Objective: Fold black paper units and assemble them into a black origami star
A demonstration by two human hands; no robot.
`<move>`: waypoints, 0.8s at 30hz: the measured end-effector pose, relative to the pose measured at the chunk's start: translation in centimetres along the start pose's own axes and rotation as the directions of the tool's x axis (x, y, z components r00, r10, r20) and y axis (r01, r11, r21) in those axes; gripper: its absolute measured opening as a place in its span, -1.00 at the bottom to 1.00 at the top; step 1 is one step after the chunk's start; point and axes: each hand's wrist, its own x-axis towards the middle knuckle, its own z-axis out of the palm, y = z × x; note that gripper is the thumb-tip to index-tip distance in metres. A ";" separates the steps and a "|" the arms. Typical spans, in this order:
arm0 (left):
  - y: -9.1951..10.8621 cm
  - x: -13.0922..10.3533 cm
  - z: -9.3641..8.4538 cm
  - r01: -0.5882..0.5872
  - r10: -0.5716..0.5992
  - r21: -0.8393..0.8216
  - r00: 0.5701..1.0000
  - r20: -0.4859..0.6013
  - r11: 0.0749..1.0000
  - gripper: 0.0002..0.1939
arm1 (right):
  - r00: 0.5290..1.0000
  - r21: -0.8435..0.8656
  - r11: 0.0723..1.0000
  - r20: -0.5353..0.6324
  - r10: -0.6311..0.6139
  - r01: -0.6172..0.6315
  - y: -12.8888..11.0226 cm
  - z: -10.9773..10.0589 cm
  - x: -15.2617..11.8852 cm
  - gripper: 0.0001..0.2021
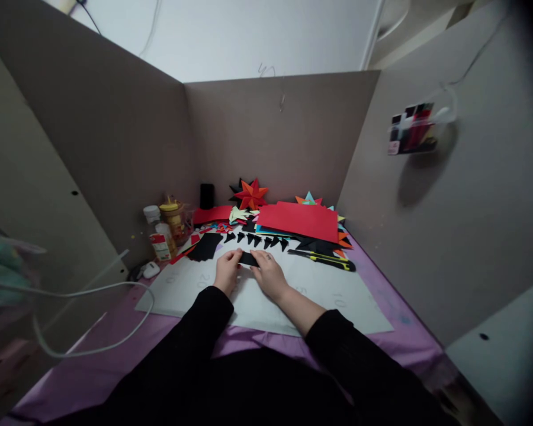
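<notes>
A small black paper strip (pixel 249 259) is held between my two hands above the white sheet (pixel 266 307). My left hand (pixel 227 271) pinches its left end, and my right hand (pixel 269 273) has its fingers closed on the right end. Just beyond my fingers, several small folded black pieces (pixel 257 241) stand in a row. Black paper (pixel 206 247) lies to the left of that row. On the right rests a black and yellow cutter (pixel 333 262).
Red sheets (pixel 299 220) are stacked at the back, near a red-orange paper star (pixel 251 194). A bottle (pixel 160 235), a yellow-lidded jar (pixel 173 219) and a white earbud case (pixel 151 270) stand at left. A white cable (pixel 93 353) loops at the left edge.
</notes>
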 end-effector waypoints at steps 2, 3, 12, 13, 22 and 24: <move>0.2 -0.2 0.1 -0.002 0.002 -0.005 0.998 0.059 1.000 -0.59 | 0.998 0.064 0.997 -0.027 0.049 -0.047 0.5 0.1 0.0 -0.54; 0.3 -0.4 0.2 0.005 -0.004 -0.010 0.994 0.109 1.000 -0.56 | 0.995 0.112 0.990 -0.046 0.090 -0.085 0.8 0.2 0.1 -0.55; 1.4 -1.4 0.6 -0.016 0.033 -0.047 0.927 0.372 0.999 -0.48 | 0.922 0.610 0.710 0.095 0.375 -0.352 1.4 0.6 0.3 -0.68; 1.5 -1.4 0.5 -0.013 0.032 -0.054 0.926 0.376 0.998 -0.49 | 0.921 0.652 0.671 0.117 0.372 -0.354 1.4 0.6 0.4 -0.69; 2.1 -1.6 0.6 0.067 -0.024 -0.102 0.926 0.376 0.993 -0.49 | 0.926 0.708 0.609 0.186 0.328 -0.358 1.6 0.5 0.2 -0.74; 2.1 -1.6 0.6 0.068 -0.025 -0.111 0.933 0.358 0.992 -0.49 | 0.934 0.676 0.651 0.184 0.306 -0.346 1.5 0.5 0.1 -0.73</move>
